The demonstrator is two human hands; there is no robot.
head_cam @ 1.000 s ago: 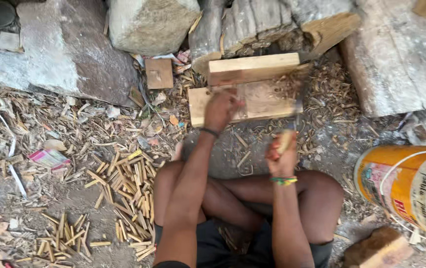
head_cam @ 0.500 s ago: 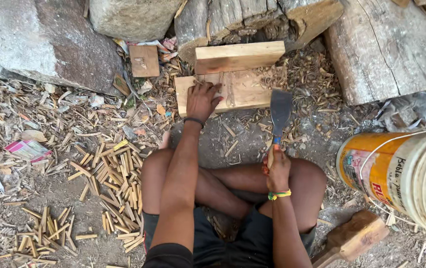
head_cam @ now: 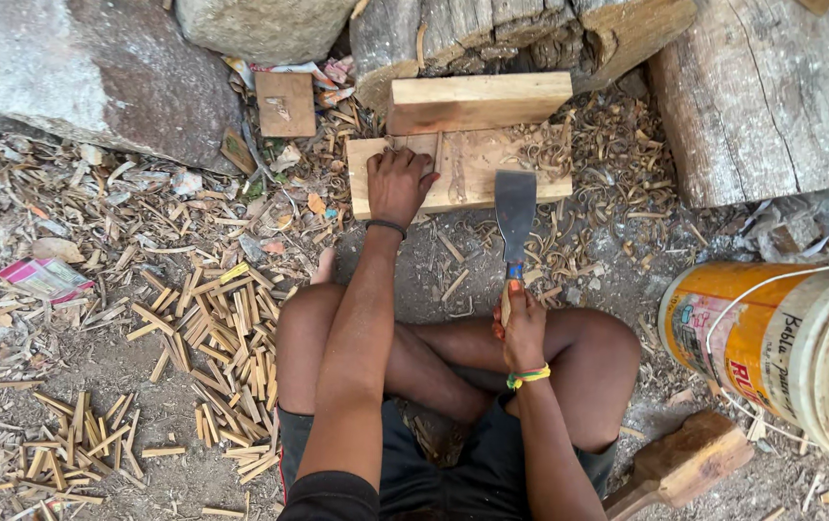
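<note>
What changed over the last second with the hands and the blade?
The right hand brought the flat blade from near the knee, forward and out over the edge of the wooden block, still gripping its handle. The left hand stayed pressed on the block; the bucket and the cut sticks did not move.

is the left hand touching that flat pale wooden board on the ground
Touching. The head view shows the left hand pressed palm-down on the flat pale wooden board, fingers spread over its left end.

left hand [head_cam: 398,185]: arm stretched forward, palm down, fingers spread flat on the wooden board [head_cam: 453,174]
right hand [head_cam: 523,323]: fist closed, near the board, above the knee
</note>
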